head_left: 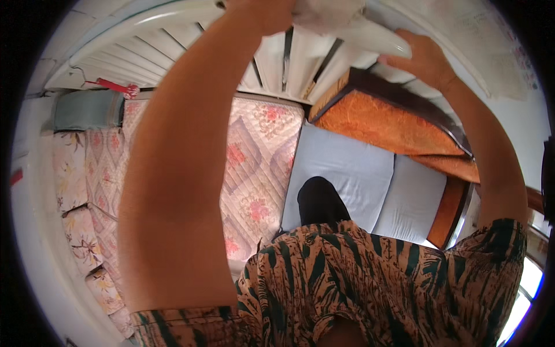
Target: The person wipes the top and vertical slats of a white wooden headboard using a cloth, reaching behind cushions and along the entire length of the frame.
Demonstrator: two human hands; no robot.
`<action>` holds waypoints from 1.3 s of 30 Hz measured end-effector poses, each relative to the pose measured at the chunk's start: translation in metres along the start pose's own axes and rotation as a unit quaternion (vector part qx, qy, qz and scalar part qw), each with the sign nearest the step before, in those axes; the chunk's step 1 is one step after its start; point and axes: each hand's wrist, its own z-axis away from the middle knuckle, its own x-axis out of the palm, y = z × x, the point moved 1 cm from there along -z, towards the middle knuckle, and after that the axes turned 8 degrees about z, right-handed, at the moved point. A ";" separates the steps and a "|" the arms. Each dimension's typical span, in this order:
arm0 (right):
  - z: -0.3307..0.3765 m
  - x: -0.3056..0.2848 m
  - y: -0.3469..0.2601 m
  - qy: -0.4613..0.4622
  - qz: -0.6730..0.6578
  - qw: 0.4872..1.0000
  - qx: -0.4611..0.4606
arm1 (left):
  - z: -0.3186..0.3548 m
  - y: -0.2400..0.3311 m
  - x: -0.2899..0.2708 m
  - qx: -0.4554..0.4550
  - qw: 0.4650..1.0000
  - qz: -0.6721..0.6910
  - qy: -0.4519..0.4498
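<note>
Both my arms reach up to the upper edge of the head view. My left hand (269, 16) is at the top, beside a pale, blurred white piece; its fingers are cut off or hidden. My right hand (425, 58) is closed round the rounded end of a long, smooth white object (376, 37), thumb below and fingers behind. What this object is I cannot make out, as its other end runs into the blurred white area near my left hand. Behind it is a white slatted panel (173, 49).
Below lies a bed with a pink floral quilted mattress (257, 168), several floral cushions (81, 234) and a grey-green pillow (89, 110). A sofa with an orange back (387, 121) and grey-blue cushions (352, 168) stands to the right. A red-handled item (113, 85) hangs at left.
</note>
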 end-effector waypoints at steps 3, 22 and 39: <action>-0.007 0.003 0.011 0.016 0.006 0.999 -0.031 | -0.002 0.002 -0.004 -0.041 0.999 -0.016 -0.007; -0.072 -0.002 -0.063 -0.042 0.027 0.977 -0.209 | 0.019 -0.006 -0.008 0.027 0.990 0.114 0.082; -0.076 0.001 -0.055 -0.074 0.011 0.970 -0.233 | 0.016 0.002 -0.007 -0.021 0.993 0.094 0.074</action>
